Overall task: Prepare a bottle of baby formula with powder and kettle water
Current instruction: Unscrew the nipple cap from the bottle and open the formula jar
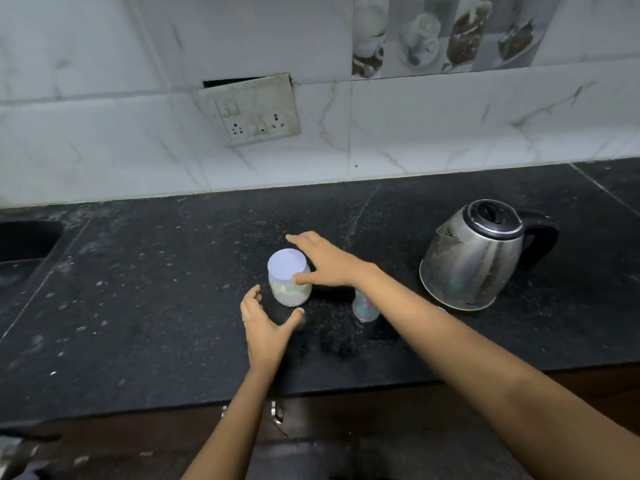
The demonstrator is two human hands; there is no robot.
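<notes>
A clear jar of white powder [290, 289] with a pale lilac lid [287, 264] stands upright mid-counter. My right hand [322, 259] hovers at the lid's right side, fingers spread, thumb touching the rim. My left hand [265, 323] is cupped open just in front of the jar, apart from it. A small clear baby bottle [364, 308] stands to the jar's right, its top hidden behind my right forearm. A steel kettle [474, 258] with a black lid and handle sits at the right.
The black stone counter [156, 289] runs to a white tiled wall with a loose switch and socket plate [258, 110]. A dark sink opening [24, 239] lies at the far left. The counter's front edge has cabinet handles [277, 410] below.
</notes>
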